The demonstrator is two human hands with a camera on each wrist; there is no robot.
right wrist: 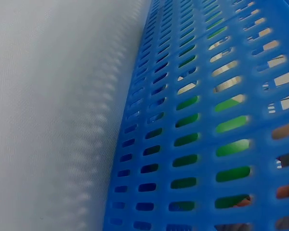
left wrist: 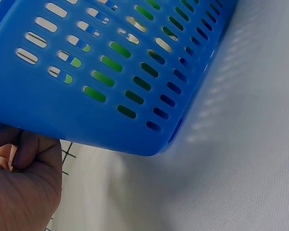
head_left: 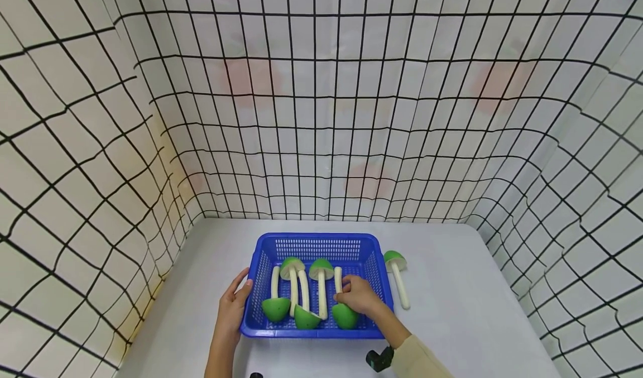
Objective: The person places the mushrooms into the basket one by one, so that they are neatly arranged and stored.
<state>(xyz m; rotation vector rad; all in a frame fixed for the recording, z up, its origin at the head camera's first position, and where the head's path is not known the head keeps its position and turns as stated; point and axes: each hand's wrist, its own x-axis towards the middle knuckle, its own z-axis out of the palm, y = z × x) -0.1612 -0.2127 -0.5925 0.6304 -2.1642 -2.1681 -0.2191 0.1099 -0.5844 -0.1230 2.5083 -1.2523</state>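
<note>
A blue plastic basket (head_left: 311, 333) with slotted walls holds several toy mushrooms with green caps and long white stems. My left hand (head_left: 232, 311) grips the basket's left rim; in the left wrist view, that hand (left wrist: 26, 178) has its fingers curled at the edge of the basket (left wrist: 67, 113). Inside the basket on the right, my right hand (head_left: 360, 296) pinches the stem of a mushroom (head_left: 345, 316) whose cap points toward me. In the right wrist view the wall of the basket (right wrist: 202, 159) covers most of that hand.
Outside the basket, to its right, another green-capped mushroom (head_left: 399, 283) lies on the white table (head_left: 452, 311). A small black object (head_left: 379, 359) is by the right sleeve. Black netting (head_left: 326, 127) over white walls encloses the table's back and sides.
</note>
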